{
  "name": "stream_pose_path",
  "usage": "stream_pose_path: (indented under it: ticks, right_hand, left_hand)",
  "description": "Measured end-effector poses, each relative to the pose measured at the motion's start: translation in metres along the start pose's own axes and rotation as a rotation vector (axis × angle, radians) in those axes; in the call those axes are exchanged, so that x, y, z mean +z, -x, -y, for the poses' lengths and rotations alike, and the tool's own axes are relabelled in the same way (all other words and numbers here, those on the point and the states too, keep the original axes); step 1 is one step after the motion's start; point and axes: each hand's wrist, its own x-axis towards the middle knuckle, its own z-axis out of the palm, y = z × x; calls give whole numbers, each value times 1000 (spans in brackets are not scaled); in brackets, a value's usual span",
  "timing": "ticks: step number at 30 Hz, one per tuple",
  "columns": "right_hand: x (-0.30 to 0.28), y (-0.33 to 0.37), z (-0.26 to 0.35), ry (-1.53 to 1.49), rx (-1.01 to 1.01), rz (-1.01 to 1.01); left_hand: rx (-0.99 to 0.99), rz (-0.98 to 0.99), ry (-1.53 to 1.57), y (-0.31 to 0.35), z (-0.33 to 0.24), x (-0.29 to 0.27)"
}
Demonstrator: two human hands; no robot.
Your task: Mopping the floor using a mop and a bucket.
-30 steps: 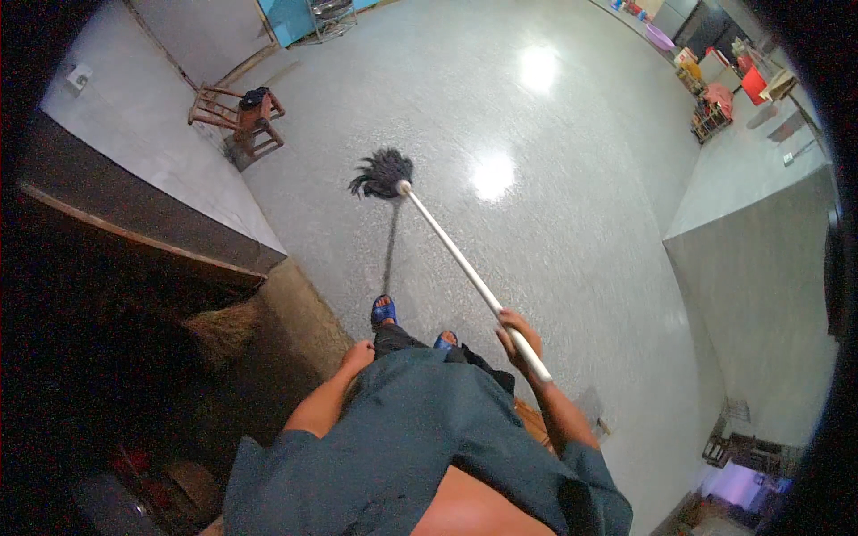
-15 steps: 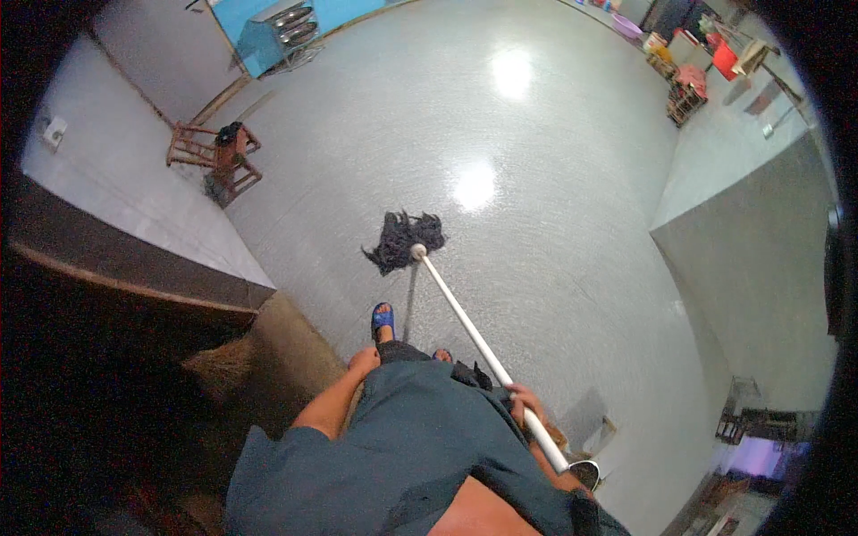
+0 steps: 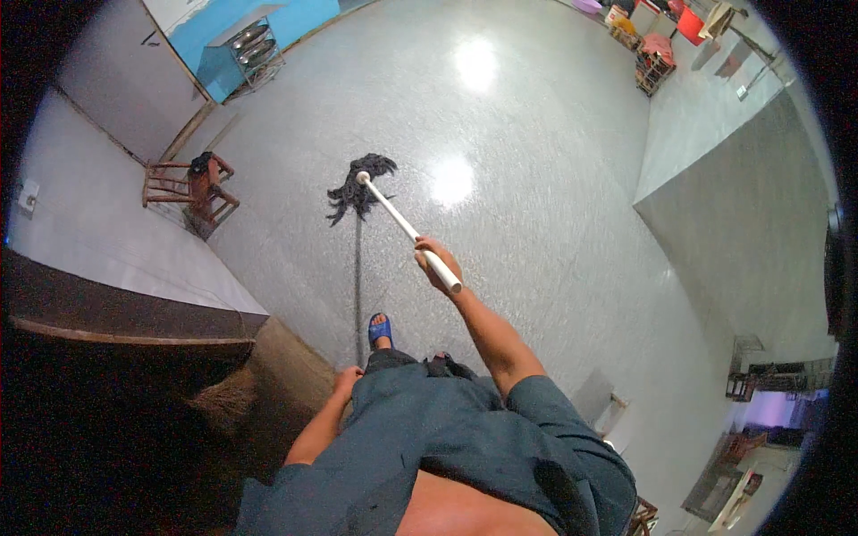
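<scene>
Mop (image 3: 356, 188) extends mostly ahead-left of right grip (image 3: 448, 260), clamped around handle (image 3: 400, 221) near rear end.

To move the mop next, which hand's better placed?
Likely the right: the right hand grips the white handle near its free end, arm stretched forward. The left hand is down by the person's side, away from the handle.
</scene>
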Motion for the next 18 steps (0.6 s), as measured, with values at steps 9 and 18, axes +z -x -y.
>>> stream_pose_path:
  ticks: [9,18]
  right_hand:
    - [-153,136,40,84,174,-19]
    - [-195,303,151,-99,453,-249]
  left_hand:
    - [123,27,117,11,-10,-8]
    - [-17,135,-359,-7,-111,-33]
